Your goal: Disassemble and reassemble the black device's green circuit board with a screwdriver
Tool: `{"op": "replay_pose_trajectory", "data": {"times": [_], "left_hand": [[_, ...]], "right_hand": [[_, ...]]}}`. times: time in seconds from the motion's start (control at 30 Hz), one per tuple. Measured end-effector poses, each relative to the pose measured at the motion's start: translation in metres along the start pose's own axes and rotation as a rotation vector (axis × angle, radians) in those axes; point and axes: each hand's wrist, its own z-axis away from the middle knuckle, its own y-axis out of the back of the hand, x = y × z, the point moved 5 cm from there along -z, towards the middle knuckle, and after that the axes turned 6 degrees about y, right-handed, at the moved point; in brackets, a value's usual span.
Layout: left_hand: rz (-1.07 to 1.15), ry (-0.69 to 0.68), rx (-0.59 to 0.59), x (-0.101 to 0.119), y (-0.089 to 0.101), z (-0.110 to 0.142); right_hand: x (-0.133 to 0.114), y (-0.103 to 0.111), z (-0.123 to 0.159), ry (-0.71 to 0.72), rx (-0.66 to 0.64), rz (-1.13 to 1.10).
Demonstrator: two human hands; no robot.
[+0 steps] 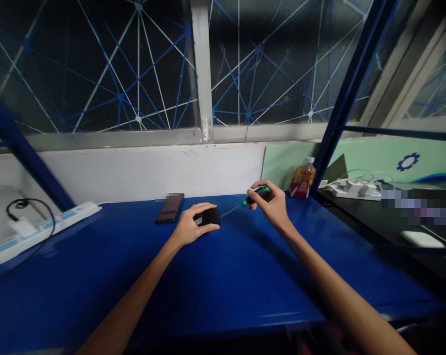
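Near the middle of the blue table (223, 276), my left hand (189, 226) grips a small black box-like device (208, 217) by its two long sides, thumb on the near side and fingers on the far side. My right hand (271, 204) is closed around the black and green handle of a screwdriver (258, 195). Its thin metal shaft slants down to the left, and the tip is at the device's right end. Whether the tip touches or enters it, I cannot tell. A dark smartphone (170, 208) lies just behind my left hand.
A white power strip (41, 232) with a plugged-in black cable lies at the left. At the back right stands a bottle with a white cap (303, 178). Blue frame posts (341, 108) rise on both sides. Another power strip (356, 190) with chargers sits on a black surface to the right.
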Motion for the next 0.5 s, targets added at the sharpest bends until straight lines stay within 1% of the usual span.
{"op": "replay_pose_trajectory", "data": {"times": [0.13, 0.2, 0.27, 0.37, 0.43, 0.5], "left_hand": [[-0.003, 0.004, -0.001, 0.0019, 0.0, 0.0005], [-0.004, -0.002, -0.001, 0.0012, -0.0002, 0.0007], [-0.005, -0.006, 0.002, -0.0003, -0.0005, 0.0008], [-0.004, -0.011, 0.013, -0.0021, -0.0007, 0.0008], [-0.003, -0.012, 0.018, -0.0025, -0.0006, 0.0008], [-0.004, -0.007, 0.018, -0.0025, -0.0005, 0.0009]], "right_hand": [[0.0005, 0.0012, 0.0003, 0.011, -0.003, 0.005], [0.0003, 0.0011, 0.0002, 0.011, -0.026, 0.0], [-0.0005, -0.0001, -0.0003, 0.005, -0.068, -0.051], [-0.0018, -0.0025, -0.001, -0.014, -0.122, -0.197], [-0.0022, -0.0032, -0.0011, -0.026, -0.131, -0.256], [-0.0024, -0.0029, -0.0011, -0.024, -0.122, -0.249]]}}
